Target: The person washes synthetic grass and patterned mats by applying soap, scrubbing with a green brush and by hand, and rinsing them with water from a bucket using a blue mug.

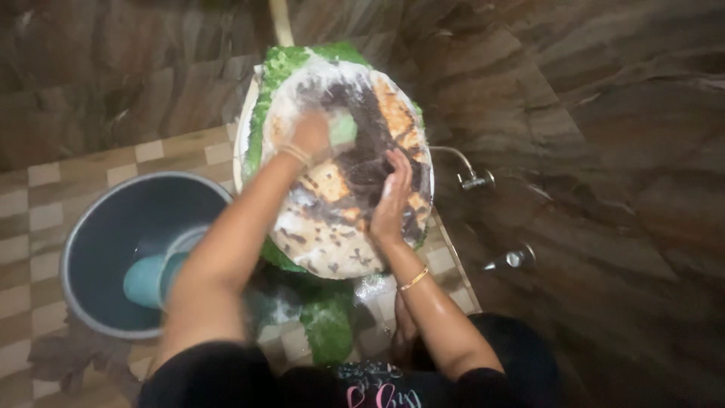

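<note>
The pan [343,219] stands tilted on its edge, burnt underside toward the person. The left hand [311,136] presses a pale green scrubber [343,128] in a closed grip against its upper part. Just below and right, the right hand [391,200] lies flat, fingers spread, steadying the pan.

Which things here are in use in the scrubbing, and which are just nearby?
In use:
left hand
green scrub pad
round blackened pan, stood tilted on its edge
right hand, flat against the pan

Nearby only:
grey bucket
teal mug inside the bucket
wall tap
</note>
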